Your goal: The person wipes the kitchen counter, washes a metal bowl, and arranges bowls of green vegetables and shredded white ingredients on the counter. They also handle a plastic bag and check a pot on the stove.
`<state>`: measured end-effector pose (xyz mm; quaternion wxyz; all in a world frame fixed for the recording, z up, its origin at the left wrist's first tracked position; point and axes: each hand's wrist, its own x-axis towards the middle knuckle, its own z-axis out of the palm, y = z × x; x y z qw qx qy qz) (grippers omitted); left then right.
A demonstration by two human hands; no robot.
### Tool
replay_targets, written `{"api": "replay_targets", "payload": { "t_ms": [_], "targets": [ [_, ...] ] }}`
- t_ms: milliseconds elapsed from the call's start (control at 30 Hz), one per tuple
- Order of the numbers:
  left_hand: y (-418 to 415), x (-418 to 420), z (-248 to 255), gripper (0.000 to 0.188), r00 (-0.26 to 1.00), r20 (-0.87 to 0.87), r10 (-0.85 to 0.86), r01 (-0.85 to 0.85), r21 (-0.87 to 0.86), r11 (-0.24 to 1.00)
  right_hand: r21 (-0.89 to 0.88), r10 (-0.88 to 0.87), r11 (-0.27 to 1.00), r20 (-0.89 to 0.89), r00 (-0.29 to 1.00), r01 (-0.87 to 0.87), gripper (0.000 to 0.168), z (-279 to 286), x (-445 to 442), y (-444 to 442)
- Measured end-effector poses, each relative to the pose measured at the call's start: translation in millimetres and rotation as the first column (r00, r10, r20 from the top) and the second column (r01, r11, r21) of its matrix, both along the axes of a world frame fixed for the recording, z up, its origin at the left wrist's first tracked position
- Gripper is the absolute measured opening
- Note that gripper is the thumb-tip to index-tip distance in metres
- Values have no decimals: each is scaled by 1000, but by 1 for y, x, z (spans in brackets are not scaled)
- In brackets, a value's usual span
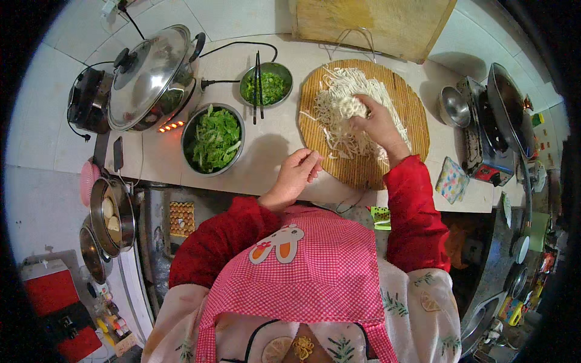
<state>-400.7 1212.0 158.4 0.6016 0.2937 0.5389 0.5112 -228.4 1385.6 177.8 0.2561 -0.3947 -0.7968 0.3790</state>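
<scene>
A heap of pale fresh noodles (pixel 372 90) lies spread over a round ridged mat (pixel 415 122) made of thin stalks or slats. My right hand (pixel 379 125) grips a bunch of the noodles above the heap. Near the mat's left edge is my left hand (pixel 297 174), its fingers curled together; nothing shows between them. To the left, a metal bowl (pixel 243 136) holds chopped leafy greens (pixel 213 140). Behind it, black chopsticks (pixel 258 86) rest across a smaller bowl (pixel 289 84) of finely chopped greens (pixel 270 88).
At the back left stands a large lidded electric pot (pixel 150 81) with lit lights. A phone (pixel 118 154) lies near the counter's left end. On the right are a small metal bowl (pixel 455 106), a gas stove (pixel 488 163) and a patterned cloth (pixel 452 180). A wooden board (pixel 372 27) leans behind the mat.
</scene>
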Motion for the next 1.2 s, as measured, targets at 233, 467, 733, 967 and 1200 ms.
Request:
{"api": "replay_targets", "payload": {
  "t_ms": [233,467,733,967,1200],
  "targets": [
    [-2,-2,-4,25,998,-57,-39,39,-4,999,71,212,970,219,952,-232,61,-18,24,-11],
    [0,-3,-3,22,999,-34,-12,12,-6,1000,116,135,977,305,943,-178,40,-38,44,-33],
    [-2,-11,3,24,998,-65,-8,9,20,1000,395,-178,919,400,899,6,47,-59,73,-41],
    [-4,-16,7,24,999,-48,19,-18,31,999,358,-118,934,344,932,-13,51,-79,96,-21],
    [-6,-18,2,24,997,-72,29,-26,33,999,-41,-206,979,-159,966,202,43,-44,88,-6]
  ]
}}
